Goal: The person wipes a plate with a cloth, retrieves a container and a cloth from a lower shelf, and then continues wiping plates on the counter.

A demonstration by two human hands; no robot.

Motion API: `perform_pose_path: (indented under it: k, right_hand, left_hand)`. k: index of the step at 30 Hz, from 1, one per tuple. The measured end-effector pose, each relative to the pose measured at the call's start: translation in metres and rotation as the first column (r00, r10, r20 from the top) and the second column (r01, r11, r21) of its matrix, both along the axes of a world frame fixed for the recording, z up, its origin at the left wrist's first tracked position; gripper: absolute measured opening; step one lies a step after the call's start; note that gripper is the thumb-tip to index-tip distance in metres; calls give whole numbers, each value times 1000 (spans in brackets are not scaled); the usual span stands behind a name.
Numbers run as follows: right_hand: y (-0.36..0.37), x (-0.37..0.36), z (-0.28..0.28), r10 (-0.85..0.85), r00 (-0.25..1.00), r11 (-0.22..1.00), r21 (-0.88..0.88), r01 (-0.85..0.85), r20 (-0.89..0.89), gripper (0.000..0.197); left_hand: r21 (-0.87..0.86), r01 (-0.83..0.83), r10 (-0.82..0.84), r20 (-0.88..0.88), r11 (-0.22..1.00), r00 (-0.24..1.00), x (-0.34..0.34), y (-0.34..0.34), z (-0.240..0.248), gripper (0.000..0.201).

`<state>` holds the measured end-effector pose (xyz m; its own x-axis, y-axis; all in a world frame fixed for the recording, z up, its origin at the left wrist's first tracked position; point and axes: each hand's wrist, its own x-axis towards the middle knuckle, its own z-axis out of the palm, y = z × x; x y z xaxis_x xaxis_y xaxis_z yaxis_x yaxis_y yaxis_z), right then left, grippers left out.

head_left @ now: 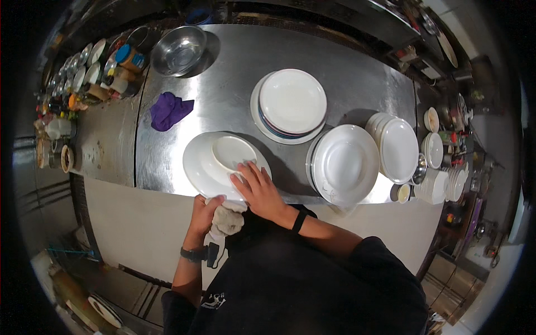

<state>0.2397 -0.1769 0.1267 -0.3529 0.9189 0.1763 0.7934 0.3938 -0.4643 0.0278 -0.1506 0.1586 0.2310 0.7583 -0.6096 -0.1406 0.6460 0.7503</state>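
On the near edge of the steel table, a wide white dish [198,162] appears turned upside down, with a raised ring on its upper side. My right hand [258,191] lies across that ring and the dish's near right side, fingers spread and touching it. My left hand [205,215] is closed on a whitish cloth [228,219] at the dish's near rim. Part of the cloth hangs below the table edge, and its part under my fingers is hidden. Just right of the dish stands a stack of wide-rimmed white plates [345,162].
More plates [293,100] are stacked behind, and oval plates [398,151] at the right. A purple cloth [169,111] and a steel bowl [178,51] lie on the left half of the steel table [234,72]. Jars [129,58] crowd the far left; small bowls [432,149] line the right.
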Motion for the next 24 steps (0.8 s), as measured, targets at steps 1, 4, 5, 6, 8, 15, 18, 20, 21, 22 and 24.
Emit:
perform_pose_path:
  k: [1, 4, 5, 6, 8, 15, 18, 20, 21, 22, 24]
  right_hand:
    - [3, 9, 4, -14, 996, 999, 33, 11, 83, 61]
    - [18, 33, 1, -79, 997, 991, 105, 79, -6, 60]
    - [23, 40, 3, -116, 991, 989, 78, 122, -72, 62]
    - [29, 49, 4, -127, 989, 988, 83, 133, -78, 62]
    - [44, 63, 6, -172, 929, 983, 11, 185, -327, 68]
    - [73, 114, -26, -626, 651, 774, -447, 449, -430, 26]
    - [51, 108, -43, -675, 558, 730, -550, 406, -483, 22]
    - [40, 103, -44, -675, 507, 732, -572, 370, -536, 23]
    - [36, 100, -42, -673, 449, 737, -583, 342, -587, 25]
    - [34, 97, -37, -666, 449, 743, -583, 329, -596, 25]
    - [28, 97, -26, -702, 344, 708, -663, 242, -624, 26]
  left_hand:
    - [-14, 33, -34, -61, 999, 998, 9, 4, 5, 19]
    - [-2, 88, -88, -73, 996, 993, 38, 21, 20, 23]
    - [69, 53, -45, -100, 996, 994, 54, 26, 28, 24]
    - [143, 20, -2, -121, 990, 993, 68, 33, 33, 24]
    - [189, 44, -25, -98, 981, 995, 83, 49, 32, 24]
    - [247, -85, 128, -162, 965, 979, 85, 42, 8, 23]
    - [266, -177, 253, -290, 948, 923, 50, 19, -18, 24]
    - [355, -249, 399, -452, 901, 798, 32, 5, -24, 23]
    - [412, -201, 406, -504, 889, 762, 16, -3, -31, 23]
    - [419, -204, 416, -510, 885, 753, -1, -8, -37, 23]
    - [360, -261, 429, -545, 896, 721, -24, -15, -46, 33]
